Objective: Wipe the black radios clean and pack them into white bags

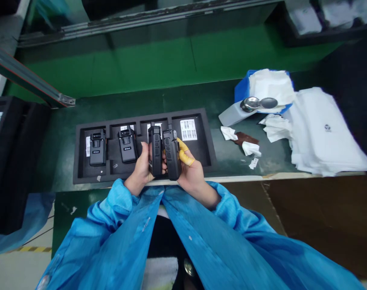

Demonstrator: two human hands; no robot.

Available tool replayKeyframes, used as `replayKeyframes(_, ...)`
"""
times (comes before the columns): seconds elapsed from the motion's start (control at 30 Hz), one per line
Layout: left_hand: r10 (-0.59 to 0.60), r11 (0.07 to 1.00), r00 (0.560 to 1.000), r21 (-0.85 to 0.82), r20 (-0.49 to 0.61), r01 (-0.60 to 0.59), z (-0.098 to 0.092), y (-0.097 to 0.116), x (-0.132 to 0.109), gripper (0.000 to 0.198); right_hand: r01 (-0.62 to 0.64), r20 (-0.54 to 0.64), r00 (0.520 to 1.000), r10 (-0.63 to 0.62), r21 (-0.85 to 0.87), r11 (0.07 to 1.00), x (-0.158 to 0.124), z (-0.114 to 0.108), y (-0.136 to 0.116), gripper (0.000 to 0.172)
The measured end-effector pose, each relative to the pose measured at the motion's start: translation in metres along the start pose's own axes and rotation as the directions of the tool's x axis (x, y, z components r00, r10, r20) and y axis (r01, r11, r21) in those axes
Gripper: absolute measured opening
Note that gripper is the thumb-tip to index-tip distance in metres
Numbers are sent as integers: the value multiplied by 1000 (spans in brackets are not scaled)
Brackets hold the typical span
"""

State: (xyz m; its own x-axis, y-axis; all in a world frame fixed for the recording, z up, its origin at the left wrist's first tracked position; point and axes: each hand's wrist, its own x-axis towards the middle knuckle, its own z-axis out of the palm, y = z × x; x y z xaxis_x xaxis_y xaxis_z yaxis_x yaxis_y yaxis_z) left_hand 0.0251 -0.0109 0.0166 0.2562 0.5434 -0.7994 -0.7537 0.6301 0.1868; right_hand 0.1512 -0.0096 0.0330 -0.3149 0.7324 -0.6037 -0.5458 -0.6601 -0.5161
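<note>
My left hand [139, 167] grips a black body-worn camera [155, 151], held on its side edge-up. My right hand [190, 167], with yellow finger cots on its fingers, grips a second black camera [172, 154]. The two cameras stand side by side, nearly touching, above the near edge of a black foam tray [144, 116]. Two more black cameras marked "Riton" lie in its compartments, one at the far left [97, 148] and one beside it [127, 146]. A printed label sheet [188, 129] lies in the right compartment.
To the right on the green bench [222, 151] lie white cloths, a brown patch, a steel lid and jar [250, 104] on a blue-and-white package, and a stack of white bags [325, 137]. A black case [11, 161] stands at the left. My blue sleeves [111, 217] fill the near view.
</note>
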Motion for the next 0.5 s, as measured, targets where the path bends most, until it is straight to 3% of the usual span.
replayKeyframes(0.13, 43, 999, 996, -7, 73, -43, 3, 7, -8, 67, 40, -41, 998, -41, -29, 999, 2, -3, -10, 43)
replayKeyframes(0.27, 226, 970, 946, 37, 231, -241, 8, 29, -27, 57, 219, -180, 948, -262, -227, 949, 27, -24, -37, 45)
replayKeyframes(0.33, 305, 933, 919, 117, 248, -341, 7, 43, -29, 56, 280, -205, 905, -373, -372, 885, 48, -38, -52, 48)
replayKeyframes(0.43, 451, 806, 869, 326, 203, -494, 3, 61, -17, 64, 310, -175, 858, -484, -575, 757, 77, -55, -64, 54)
replayKeyframes(0.5, 594, 630, 779, 487, 199, -605, 1, 67, -1, 77, 298, -127, 848, -515, -690, 659, 90, -61, -65, 56)
